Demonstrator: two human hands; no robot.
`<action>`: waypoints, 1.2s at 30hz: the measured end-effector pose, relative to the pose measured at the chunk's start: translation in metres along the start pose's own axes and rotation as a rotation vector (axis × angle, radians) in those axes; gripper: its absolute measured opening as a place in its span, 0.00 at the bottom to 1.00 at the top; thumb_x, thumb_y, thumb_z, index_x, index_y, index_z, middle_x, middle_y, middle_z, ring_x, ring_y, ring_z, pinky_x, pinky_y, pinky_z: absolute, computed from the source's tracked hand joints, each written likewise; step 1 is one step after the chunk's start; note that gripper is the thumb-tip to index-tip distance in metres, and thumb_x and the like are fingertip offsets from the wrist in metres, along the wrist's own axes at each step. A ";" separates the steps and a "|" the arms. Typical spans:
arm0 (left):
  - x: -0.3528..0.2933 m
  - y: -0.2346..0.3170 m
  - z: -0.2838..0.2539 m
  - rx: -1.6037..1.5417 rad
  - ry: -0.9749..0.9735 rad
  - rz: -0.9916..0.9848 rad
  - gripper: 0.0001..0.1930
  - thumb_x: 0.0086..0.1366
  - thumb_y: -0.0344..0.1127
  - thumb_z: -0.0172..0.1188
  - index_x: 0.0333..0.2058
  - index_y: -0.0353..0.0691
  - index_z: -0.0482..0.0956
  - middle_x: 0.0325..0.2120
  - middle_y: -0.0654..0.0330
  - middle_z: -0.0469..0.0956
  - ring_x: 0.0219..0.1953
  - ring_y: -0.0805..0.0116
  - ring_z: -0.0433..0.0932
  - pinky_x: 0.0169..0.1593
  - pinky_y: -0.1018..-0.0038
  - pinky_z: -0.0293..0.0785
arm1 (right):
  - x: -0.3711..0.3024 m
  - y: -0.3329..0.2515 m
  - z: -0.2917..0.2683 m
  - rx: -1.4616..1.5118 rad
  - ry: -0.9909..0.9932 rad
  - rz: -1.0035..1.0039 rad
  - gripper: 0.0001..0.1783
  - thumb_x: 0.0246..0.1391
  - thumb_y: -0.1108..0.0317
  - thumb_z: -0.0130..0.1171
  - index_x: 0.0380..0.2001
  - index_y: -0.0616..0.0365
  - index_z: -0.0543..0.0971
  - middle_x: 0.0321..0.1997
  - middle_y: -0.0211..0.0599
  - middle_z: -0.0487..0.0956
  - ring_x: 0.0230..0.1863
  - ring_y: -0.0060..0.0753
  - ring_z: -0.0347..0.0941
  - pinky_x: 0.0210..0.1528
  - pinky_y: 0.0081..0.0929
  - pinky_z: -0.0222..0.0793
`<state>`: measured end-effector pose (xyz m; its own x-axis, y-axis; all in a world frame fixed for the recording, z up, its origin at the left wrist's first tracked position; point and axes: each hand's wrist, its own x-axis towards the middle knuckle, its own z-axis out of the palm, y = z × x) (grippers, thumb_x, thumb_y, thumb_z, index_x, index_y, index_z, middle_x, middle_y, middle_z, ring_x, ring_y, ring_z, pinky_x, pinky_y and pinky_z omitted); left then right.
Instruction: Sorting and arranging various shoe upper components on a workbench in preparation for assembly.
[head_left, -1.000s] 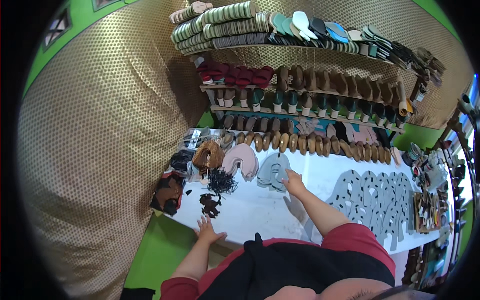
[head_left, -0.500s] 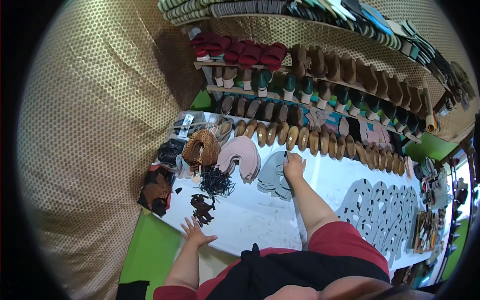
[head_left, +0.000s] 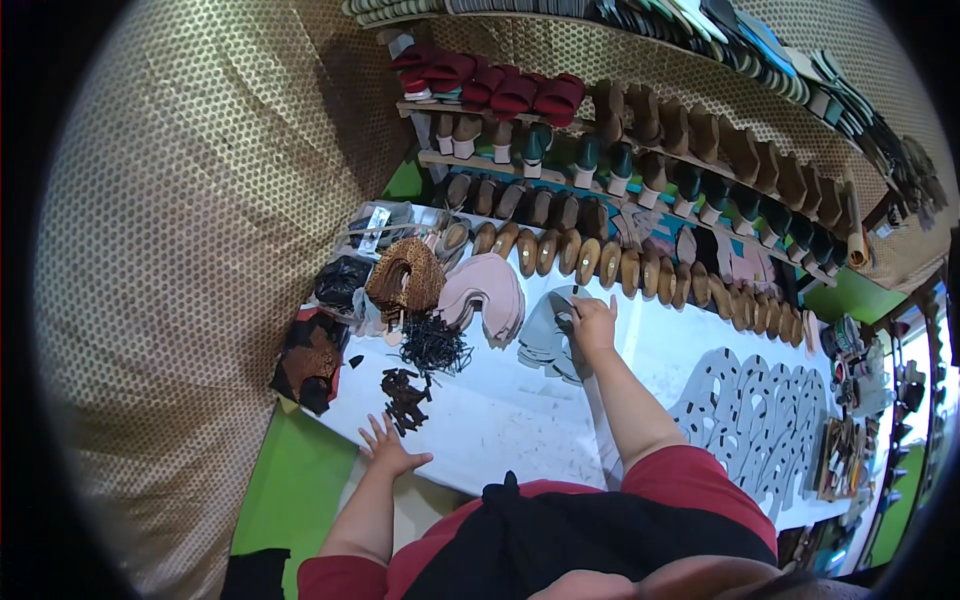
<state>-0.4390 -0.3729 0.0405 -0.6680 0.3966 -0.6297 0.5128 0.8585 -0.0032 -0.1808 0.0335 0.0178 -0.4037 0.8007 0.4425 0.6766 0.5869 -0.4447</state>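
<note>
My left hand (head_left: pixel 391 458) lies at the table's near edge with its fingers spread and nothing in it. Just beyond its fingertips sits a small pile of dark strips (head_left: pixel 404 403). My right hand (head_left: pixel 595 328) reaches to the far middle of the table, its fingers bent at the edge of a grey curved shoe-upper piece (head_left: pixel 548 318). That piece belongs to a fanned stack; a small dark tab shows at my fingertips. Left of the stack rest pink curved pieces (head_left: pixel 490 285), brown patterned curved pieces (head_left: pixel 407 272) and a tangle of thin black strips (head_left: pixel 436 343).
Grey pieces with dark tabs (head_left: pixel 750 410) lie overlapped on the right of the white table (head_left: pixel 500 425). A row of brown shoe forms (head_left: pixel 610 262) lines the back. Shelves behind carry red slippers (head_left: pixel 512 92) and heeled forms. A patterned curtain (head_left: pixel 190 250) hangs on the left.
The view has shifted slightly. My right hand stays at the grey stack, where the top piece sits differently under my fingers. My left hand remains spread at the table edge.
</note>
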 end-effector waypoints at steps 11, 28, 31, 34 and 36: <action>-0.002 -0.008 -0.001 -0.033 -0.036 0.062 0.79 0.37 0.72 0.73 0.71 0.51 0.19 0.72 0.46 0.15 0.71 0.34 0.15 0.69 0.35 0.28 | 0.016 -0.015 -0.030 -0.199 -0.249 -0.162 0.24 0.46 0.74 0.59 0.49 0.42 0.80 0.35 0.33 0.83 0.40 0.41 0.78 0.49 0.46 0.70; -0.002 -0.010 -0.006 -0.031 -0.077 0.062 0.77 0.40 0.70 0.73 0.71 0.54 0.19 0.72 0.48 0.14 0.72 0.34 0.15 0.70 0.37 0.27 | 0.003 -0.009 -0.006 -0.108 -0.247 0.336 0.26 0.54 0.60 0.65 0.57 0.48 0.76 0.58 0.41 0.77 0.59 0.43 0.72 0.59 0.47 0.68; -0.002 -0.011 -0.007 -0.021 -0.084 0.050 0.77 0.40 0.70 0.73 0.71 0.54 0.19 0.72 0.48 0.14 0.72 0.35 0.15 0.70 0.37 0.28 | 0.010 -0.008 0.001 -0.168 -0.287 0.399 0.32 0.55 0.57 0.64 0.63 0.45 0.70 0.62 0.38 0.74 0.65 0.42 0.67 0.63 0.57 0.62; 0.000 -0.007 -0.010 -0.019 -0.085 0.050 0.77 0.40 0.70 0.73 0.71 0.54 0.19 0.72 0.48 0.14 0.72 0.34 0.15 0.70 0.37 0.28 | 0.023 -0.003 0.007 -0.219 -0.324 0.406 0.33 0.56 0.56 0.64 0.64 0.44 0.69 0.62 0.37 0.74 0.66 0.42 0.65 0.65 0.63 0.58; 0.002 -0.007 -0.006 -0.019 -0.085 0.047 0.77 0.39 0.70 0.73 0.71 0.54 0.19 0.72 0.48 0.14 0.72 0.34 0.15 0.70 0.37 0.28 | 0.026 0.000 0.010 -0.251 -0.343 0.391 0.33 0.56 0.56 0.64 0.64 0.44 0.70 0.61 0.37 0.74 0.66 0.42 0.65 0.65 0.64 0.57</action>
<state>-0.4478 -0.3759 0.0439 -0.5944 0.4084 -0.6927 0.5317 0.8458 0.0423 -0.1974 0.0553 0.0219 -0.2424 0.9701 -0.0138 0.9243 0.2265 -0.3073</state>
